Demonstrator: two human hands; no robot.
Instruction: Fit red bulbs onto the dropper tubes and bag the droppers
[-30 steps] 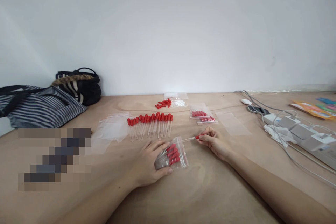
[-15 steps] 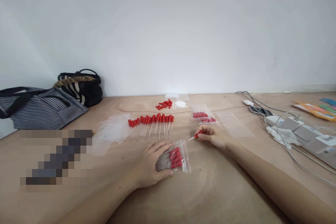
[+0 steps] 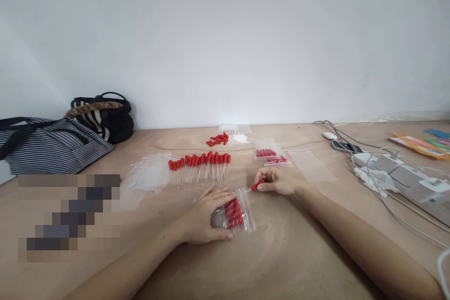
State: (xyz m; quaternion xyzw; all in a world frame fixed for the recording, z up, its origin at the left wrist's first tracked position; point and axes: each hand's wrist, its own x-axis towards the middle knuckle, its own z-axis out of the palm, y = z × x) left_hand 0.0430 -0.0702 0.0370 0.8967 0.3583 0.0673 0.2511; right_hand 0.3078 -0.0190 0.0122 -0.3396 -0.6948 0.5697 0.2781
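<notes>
A clear zip-lock bag (image 3: 247, 218) with several red-bulbed droppers (image 3: 235, 213) in it lies on the table, its zip side to the right. My left hand (image 3: 207, 218) grips this bag, thumb at the near edge and fingers over the far edge. Between thumb and fingers, my right hand (image 3: 272, 181) pinches one dropper (image 3: 258, 185) by its red bulb. Its clear tube points left at the bag's mouth; the tip is hidden by plastic and fingers. Behind the hands stands a row of droppers (image 3: 200, 166), bulbs away from me.
Flat bags (image 3: 147, 171) lie left, another bag (image 3: 312, 166) right. Filled bags (image 3: 267, 150) sit behind my right hand. Loose red bulbs (image 3: 218, 139) and clear tubes (image 3: 239, 138) lie at the back. A power strip (image 3: 404, 176) with cables is right; a striped bag (image 3: 59, 145) is left.
My right hand has moved left and slightly nearer, bringing the dropper's tube up to the bag's mouth. My left hand stays on the bag. The view has shifted slightly.
</notes>
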